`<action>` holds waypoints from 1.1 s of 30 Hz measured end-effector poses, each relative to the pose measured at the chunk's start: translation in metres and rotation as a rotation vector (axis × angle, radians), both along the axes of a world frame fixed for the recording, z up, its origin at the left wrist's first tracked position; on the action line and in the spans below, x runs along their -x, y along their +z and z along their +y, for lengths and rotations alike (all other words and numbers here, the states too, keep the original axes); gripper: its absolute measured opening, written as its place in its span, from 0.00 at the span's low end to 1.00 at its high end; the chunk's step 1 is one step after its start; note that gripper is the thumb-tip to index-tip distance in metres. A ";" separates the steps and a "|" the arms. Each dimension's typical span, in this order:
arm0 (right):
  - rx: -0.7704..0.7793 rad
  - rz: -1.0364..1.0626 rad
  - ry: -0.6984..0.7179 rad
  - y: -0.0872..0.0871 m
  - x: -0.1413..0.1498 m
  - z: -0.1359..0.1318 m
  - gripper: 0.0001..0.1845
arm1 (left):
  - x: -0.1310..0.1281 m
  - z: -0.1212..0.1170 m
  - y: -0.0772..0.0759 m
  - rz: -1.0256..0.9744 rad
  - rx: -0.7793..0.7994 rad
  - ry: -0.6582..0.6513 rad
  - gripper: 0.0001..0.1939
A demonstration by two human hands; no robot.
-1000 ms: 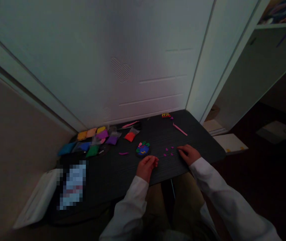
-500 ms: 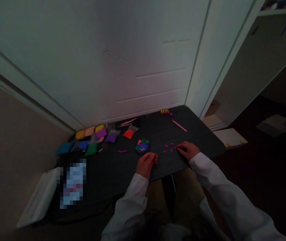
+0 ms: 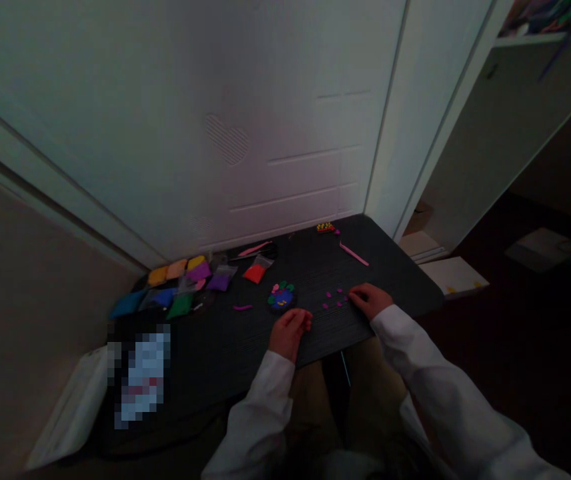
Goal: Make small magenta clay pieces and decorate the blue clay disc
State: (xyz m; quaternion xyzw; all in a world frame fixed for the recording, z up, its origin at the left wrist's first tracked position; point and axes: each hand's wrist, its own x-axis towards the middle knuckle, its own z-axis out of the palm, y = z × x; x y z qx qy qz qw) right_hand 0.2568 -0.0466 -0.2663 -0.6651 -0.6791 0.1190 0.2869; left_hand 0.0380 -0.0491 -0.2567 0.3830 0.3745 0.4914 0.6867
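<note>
My left hand (image 3: 289, 331) rests on the dark table (image 3: 215, 347) with its fingers curled in, just in front of a round blue clay piece (image 3: 281, 297) dotted with pink, green and yellow bits. What the fingers hold, if anything, is too dim to name. My right hand (image 3: 369, 298) lies on the table with its fingertips pressed together beside several small magenta clay bits (image 3: 334, 297).
Several coloured clay packets (image 3: 178, 285) lie at the table's back left, a red packet (image 3: 254, 273) nearer the middle. A pink tool (image 3: 353, 254) and a small red-yellow piece (image 3: 325, 228) lie at the back right. A white door rises behind. White sheets (image 3: 453, 275) lie on the floor right.
Both hands have stayed almost in place; the right hand has drawn slightly closer to the magenta bits. The view has shifted a little.
</note>
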 end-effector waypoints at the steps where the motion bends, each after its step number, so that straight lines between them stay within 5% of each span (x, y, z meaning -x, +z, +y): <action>1: 0.004 0.002 -0.008 0.000 0.001 0.001 0.14 | 0.000 0.000 0.000 -0.002 0.000 0.003 0.06; 22: 0.078 -0.088 0.000 0.006 0.007 0.002 0.13 | 0.003 0.002 -0.002 -0.032 0.038 0.040 0.06; 33: 0.071 -0.084 0.015 0.006 0.006 0.003 0.12 | -0.003 -0.006 0.016 0.000 0.049 0.105 0.08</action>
